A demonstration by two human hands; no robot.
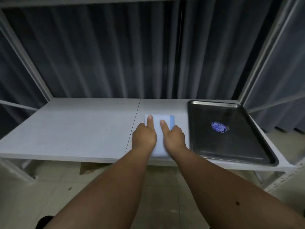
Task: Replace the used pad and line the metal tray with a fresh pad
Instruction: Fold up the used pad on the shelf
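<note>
A folded white pad with a blue edge on its right side lies on the pale shelf board, just left of the metal tray. My left hand grips the pad's left side, thumb on top and fingers tucked under. My right hand holds its right side the same way. The dark metal tray sits bare at the right end of the shelf, with a round blue sticker in its middle. No other pad is in view.
White metal uprights frame the shelf on both sides, and a dark pleated curtain hangs behind. The shelf's front edge runs below my wrists; tiled floor lies underneath. A seam splits the board left of the pad.
</note>
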